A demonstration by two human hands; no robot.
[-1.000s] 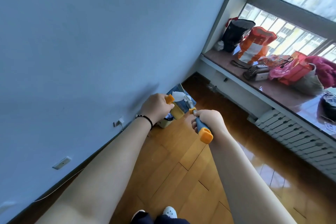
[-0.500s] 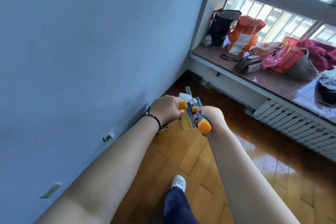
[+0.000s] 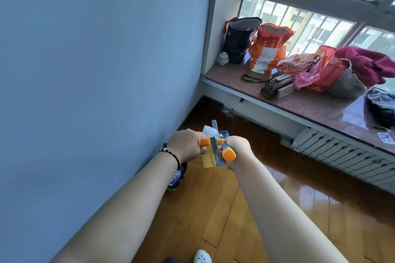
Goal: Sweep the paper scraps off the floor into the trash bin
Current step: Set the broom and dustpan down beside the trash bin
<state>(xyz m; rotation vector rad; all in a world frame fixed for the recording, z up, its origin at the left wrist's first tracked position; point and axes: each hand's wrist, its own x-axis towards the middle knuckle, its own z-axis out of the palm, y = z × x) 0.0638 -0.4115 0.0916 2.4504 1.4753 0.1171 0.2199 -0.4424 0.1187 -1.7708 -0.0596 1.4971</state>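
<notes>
My left hand [image 3: 185, 147] grips an orange-capped handle [image 3: 204, 142]. Close beside it, my right hand [image 3: 237, 151] grips a blue handle with an orange end cap [image 3: 228, 154]. Between and below the hands hangs the blue dustpan [image 3: 213, 158], with comb teeth and a yellow lip. White paper scraps [image 3: 208, 130] show at its far end, just beyond my left knuckles. The trash bin [image 3: 178, 177] stands on the floor against the blue wall, mostly hidden under my left forearm, with something white inside.
The blue wall [image 3: 96, 92] runs along the left. A stone window sill [image 3: 310, 104] at the right carries several bags, with a radiator [image 3: 342, 153] beneath it. Wooden floor [image 3: 213, 209] lies below, and my white shoe [image 3: 202, 257] shows at the bottom edge.
My hands have drawn closer together, with the dustpan held between them. The bin, earlier just beyond my left hand, now lies nearer me, under my left forearm.
</notes>
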